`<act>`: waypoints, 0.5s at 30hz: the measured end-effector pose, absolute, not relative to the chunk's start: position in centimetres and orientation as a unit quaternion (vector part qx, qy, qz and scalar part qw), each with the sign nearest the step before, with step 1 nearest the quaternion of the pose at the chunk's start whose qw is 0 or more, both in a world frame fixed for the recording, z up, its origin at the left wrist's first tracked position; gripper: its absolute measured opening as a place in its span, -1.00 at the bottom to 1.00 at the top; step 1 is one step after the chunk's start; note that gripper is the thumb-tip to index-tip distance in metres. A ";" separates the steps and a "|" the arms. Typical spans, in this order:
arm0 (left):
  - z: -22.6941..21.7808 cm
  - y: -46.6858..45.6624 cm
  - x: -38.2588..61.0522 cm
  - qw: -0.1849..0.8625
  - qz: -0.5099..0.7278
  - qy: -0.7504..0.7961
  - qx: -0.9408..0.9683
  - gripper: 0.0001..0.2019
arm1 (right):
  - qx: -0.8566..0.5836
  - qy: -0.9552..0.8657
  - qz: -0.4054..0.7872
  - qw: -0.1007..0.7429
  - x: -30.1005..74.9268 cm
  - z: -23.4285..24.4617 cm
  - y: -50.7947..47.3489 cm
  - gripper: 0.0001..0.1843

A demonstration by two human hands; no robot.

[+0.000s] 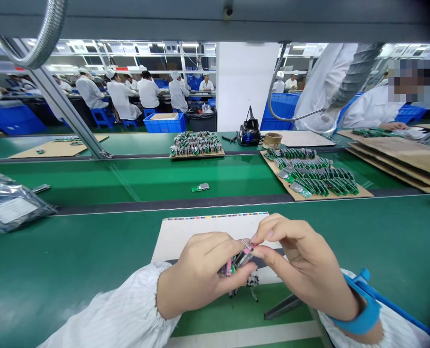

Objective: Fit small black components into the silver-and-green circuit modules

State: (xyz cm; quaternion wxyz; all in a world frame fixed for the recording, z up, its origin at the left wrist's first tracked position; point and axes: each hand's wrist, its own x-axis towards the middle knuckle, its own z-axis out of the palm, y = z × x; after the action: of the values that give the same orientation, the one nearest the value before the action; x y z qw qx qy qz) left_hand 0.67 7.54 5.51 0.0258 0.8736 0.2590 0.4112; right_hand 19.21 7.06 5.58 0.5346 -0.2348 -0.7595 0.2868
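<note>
Between the thumb and fingers of my left hand (204, 263) are small circuit boards (241, 257) with dark components and pink parts, tilted up to the right. My right hand (300, 256) has thumb and forefinger pinched at the pink upper end of these boards, beside thin metal leads. Anything between those fingertips is too small to make out. Below my hands is a cluster of small grey and black parts (253, 279), partly hidden. A pale cardboard sheet (186, 237) lies on the green bench behind my hands. A blue wrist strap (360, 309) circles my right wrist.
On the green conveyor (146, 179) lies a single board (200, 187). Cardboard trays of boards (312, 174) stand right and behind (196, 144). A plastic bag (10, 203) sits left, stacked cardboard (407, 154) right. A co-worker (370, 108) sits across at right.
</note>
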 end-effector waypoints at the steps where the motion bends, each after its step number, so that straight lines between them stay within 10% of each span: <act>1: 5.5 7.6 0.7 0.021 0.410 0.258 0.874 -0.94 | -0.238 -0.761 0.284 0.533 19.2 5.6 7.1 -0.75; 15: 5.3 7.7 0.6 -0.020 0.403 0.257 0.878 -0.94 | -0.232 -0.768 0.299 0.516 19.3 5.7 7.7 -0.80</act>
State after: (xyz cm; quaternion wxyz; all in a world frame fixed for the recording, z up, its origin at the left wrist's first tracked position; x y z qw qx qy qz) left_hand 0.58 7.72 5.32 -0.0202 0.8782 0.2574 0.4026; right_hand 19.32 7.68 5.71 0.5161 -0.2322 -0.7684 0.2986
